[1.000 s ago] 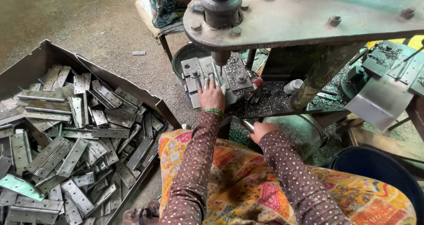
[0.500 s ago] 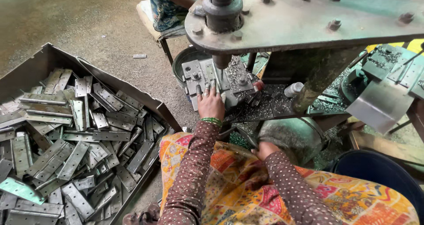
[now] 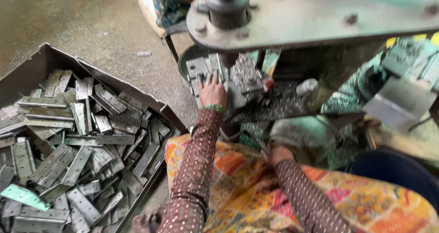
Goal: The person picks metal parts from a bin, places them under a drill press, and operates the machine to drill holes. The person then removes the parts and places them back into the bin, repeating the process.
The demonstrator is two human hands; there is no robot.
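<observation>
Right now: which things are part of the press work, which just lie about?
In use:
left hand on the metal plate
press ram
right hand down at the lap
Lying about:
box of hinge plates
small scrap on the floor

Brown dotted sleeves (image 3: pixel 196 169) (green bangle (image 3: pixel 215 107) on left).

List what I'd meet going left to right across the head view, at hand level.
Cardboard box of metal hinge plates → left hand on the press bed → press die block → right hand low at the lap → grey metal chute.
</observation>
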